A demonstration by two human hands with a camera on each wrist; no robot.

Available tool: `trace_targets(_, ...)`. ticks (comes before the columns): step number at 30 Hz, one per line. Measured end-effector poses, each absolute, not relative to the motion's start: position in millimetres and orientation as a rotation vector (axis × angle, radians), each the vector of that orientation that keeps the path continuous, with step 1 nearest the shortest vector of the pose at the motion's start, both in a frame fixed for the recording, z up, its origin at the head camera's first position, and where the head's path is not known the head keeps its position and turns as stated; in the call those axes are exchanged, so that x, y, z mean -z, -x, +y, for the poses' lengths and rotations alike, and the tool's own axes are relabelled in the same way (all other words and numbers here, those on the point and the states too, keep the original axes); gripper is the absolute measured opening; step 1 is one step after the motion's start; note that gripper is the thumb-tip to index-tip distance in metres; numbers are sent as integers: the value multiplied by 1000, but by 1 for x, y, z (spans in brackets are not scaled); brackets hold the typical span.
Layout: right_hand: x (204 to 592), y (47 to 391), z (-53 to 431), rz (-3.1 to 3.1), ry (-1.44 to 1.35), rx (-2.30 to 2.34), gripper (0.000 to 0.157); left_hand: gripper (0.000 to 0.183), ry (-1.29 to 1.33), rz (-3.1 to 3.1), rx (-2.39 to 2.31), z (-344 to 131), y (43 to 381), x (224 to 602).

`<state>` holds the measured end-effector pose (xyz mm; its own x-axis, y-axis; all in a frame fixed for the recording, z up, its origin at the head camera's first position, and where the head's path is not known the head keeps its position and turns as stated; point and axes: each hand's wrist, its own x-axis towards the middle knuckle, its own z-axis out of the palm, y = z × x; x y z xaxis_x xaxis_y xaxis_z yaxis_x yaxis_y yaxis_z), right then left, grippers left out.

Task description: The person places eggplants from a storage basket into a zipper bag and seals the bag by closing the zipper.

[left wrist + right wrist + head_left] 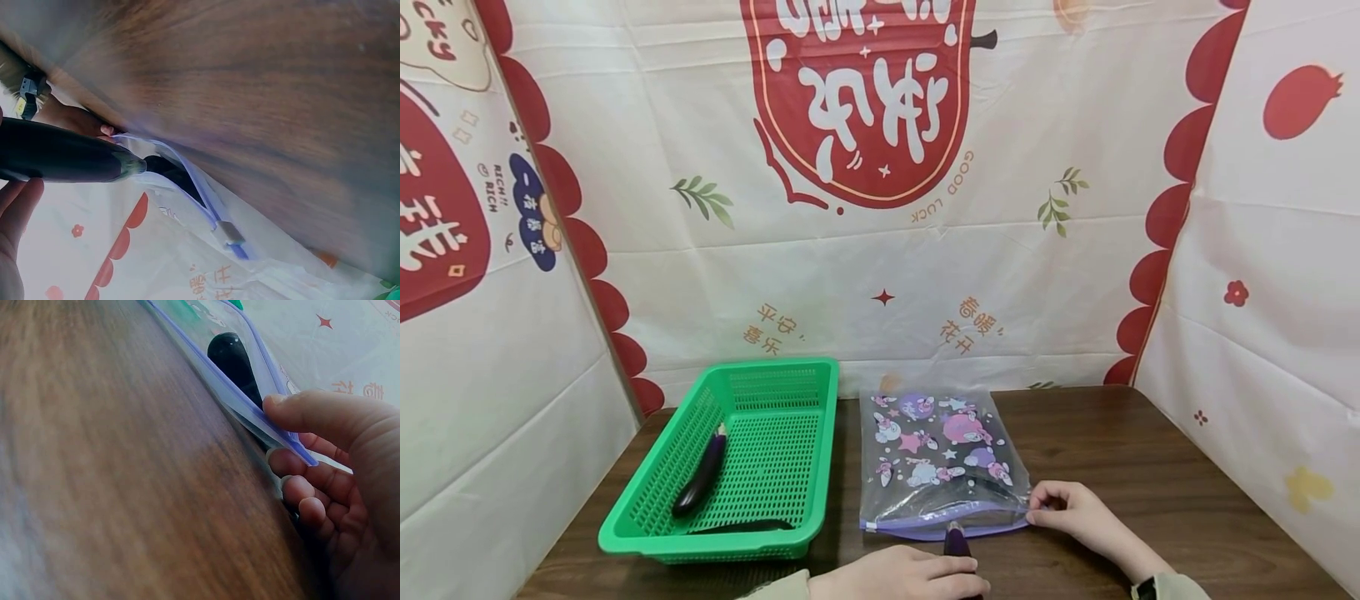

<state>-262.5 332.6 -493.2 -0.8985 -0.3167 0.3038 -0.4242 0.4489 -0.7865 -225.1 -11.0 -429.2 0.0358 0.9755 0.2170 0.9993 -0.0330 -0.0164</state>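
Observation:
My left hand (898, 573) grips an eggplant (957, 543) at the table's front. Its stem end points at the mouth of a clear zip bag (880, 483) printed with pink and purple figures. In the left wrist view, that eggplant (62, 150) lies between thumb and fingers, its tip at the parted purple zip edges (199, 178). At the bag's right corner, my right hand (1078, 518) pinches the purple edge. Another dark eggplant (234, 362) shows inside the bag in the right wrist view. The slider (229, 232) sits at the bag's other end.
A green plastic basket (831, 467) stands left of the bag. Inside it lie one eggplant (702, 475) and a second dark one (745, 527), mostly hidden by the front wall. Printed cloth walls enclose the brown wooden table (1112, 450) at the back and sides.

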Motion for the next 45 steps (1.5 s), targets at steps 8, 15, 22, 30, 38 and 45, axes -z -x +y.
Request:
trace_targets(8,495,263,333,-2585,-657,-1465,12,45,2120,-2018,70,-7,223,431)
trace_targets(15,492,263,333,-2587,-664,-1457,12,46,2053,-2028,38,-8,228,428)
trace_targets(22,492,263,332,-2566,-686,-1436,12,47,1989,-1981,-44,-8,232,431)
trace_targets(30,494,263,333,-2565,-683,-1446,12,38,1878,-1733,-214,-12,239,438)
trace_targets(38,495,264,332,-2553,-701,-1439,13,41,1840,-1741,-198,-13,243,443)
trace_targets(45,495,263,332,-2550,-693,-1431,13,45,1861,-1800,-167,-13,244,443)
